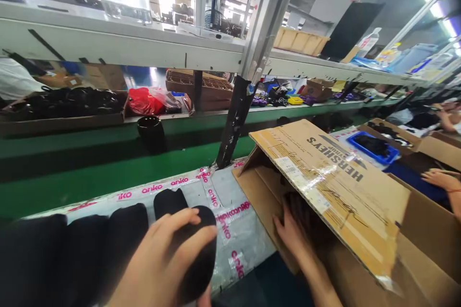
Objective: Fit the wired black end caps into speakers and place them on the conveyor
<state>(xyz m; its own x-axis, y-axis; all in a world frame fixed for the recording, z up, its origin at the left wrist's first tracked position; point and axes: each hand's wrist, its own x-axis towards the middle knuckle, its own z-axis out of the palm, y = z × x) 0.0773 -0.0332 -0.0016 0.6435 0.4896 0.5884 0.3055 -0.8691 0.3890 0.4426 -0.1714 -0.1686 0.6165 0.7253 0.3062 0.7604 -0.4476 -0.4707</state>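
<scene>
Left hand (169, 259) is clamping black piece (201, 261), 7 o'clock; right hand (293, 237) is reaching into carton (338, 187), 4 o'clock, grip untellable; any grasp there needing feel

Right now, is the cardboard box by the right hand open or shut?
Open: the cardboard box has its printed flap lifted, and the right hand reaches inside under it.

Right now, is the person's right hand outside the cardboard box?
No, the right hand reaches inside the cardboard box under its flap, while the left hand grips a black piece.
</scene>
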